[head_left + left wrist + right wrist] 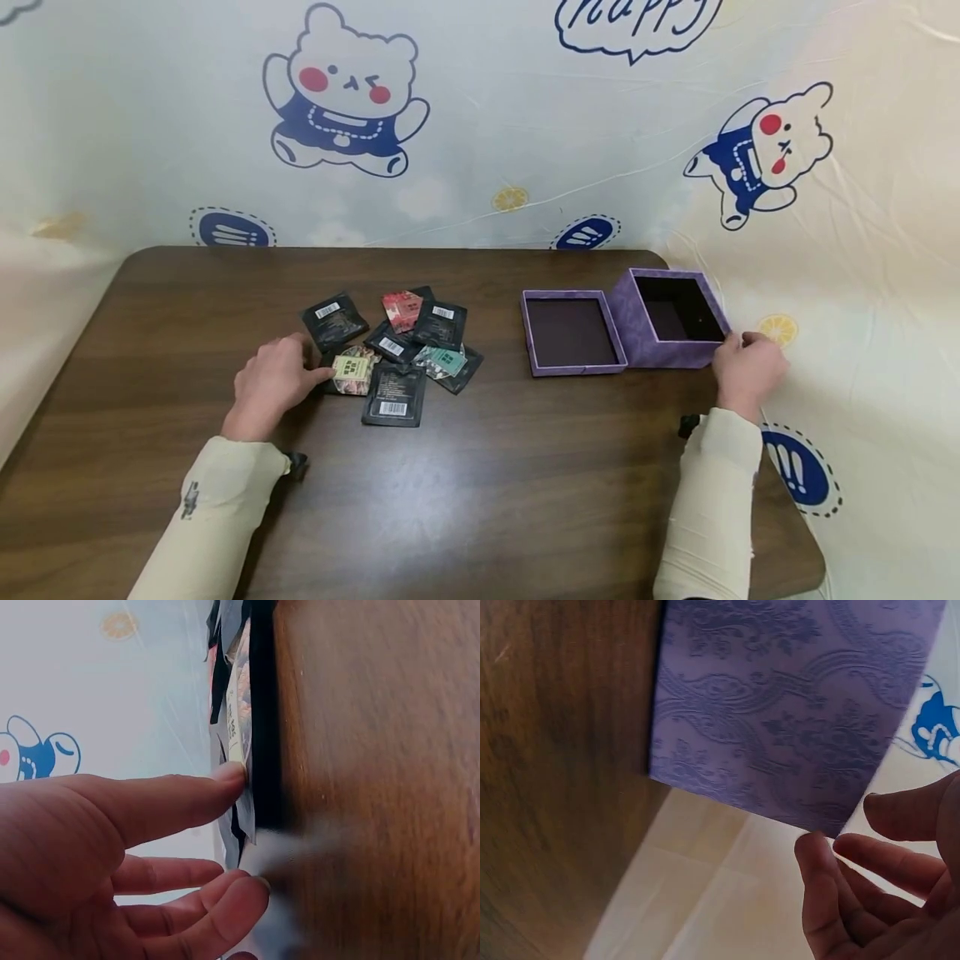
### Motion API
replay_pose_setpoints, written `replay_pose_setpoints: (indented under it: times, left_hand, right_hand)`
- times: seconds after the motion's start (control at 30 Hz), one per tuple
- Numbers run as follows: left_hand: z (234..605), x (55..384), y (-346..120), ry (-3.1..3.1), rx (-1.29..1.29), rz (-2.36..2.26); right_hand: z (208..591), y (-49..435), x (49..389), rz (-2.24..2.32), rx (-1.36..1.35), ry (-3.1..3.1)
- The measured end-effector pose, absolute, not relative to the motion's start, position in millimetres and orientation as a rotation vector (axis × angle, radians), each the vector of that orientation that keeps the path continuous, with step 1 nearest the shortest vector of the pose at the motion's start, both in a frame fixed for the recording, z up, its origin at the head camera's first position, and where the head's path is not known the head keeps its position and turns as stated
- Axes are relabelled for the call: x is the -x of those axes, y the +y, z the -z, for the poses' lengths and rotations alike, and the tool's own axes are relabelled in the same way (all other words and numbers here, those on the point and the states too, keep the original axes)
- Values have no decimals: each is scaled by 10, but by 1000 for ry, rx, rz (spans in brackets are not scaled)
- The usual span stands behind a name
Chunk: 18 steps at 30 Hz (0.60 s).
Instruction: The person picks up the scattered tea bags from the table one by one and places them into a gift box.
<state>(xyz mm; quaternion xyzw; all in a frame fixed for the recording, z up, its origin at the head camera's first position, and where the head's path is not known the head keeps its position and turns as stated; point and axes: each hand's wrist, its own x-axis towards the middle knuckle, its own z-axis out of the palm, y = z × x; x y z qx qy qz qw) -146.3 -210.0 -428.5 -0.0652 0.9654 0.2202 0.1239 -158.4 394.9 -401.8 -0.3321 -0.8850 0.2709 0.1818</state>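
Note:
My left hand (272, 385) is at the left side of a loose pile of flat black sachets. Its thumb tip touches a sachet with a yellow label (351, 369); in the left wrist view the other fingers bend beneath, apart from the thumb. Close above lies a black sachet with a barcode (334, 322). At the right, my right hand (748, 371) has its fingertips against the near right corner of a purple box (663, 354), the thumb held off it. Embossed patterning covers the box side (765, 712). Its dark inside faces up.
A shallow purple lid (573, 369) lies hollow side up against the box's left. Other sachets include a red one (402, 310), a teal-labelled one (444, 362) and a black one (393, 396). The brown table's (450, 517) right edge runs beside the box, along a patterned cloth (495, 108).

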Motion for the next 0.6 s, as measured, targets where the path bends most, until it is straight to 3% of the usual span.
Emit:
replay_pose_setpoints:
  times: [0.6]
  left_hand:
    - [4322,1506,-2143,2736,145,-782]
  right_hand:
    - [4041,4014,1695,-839,981,-2484]
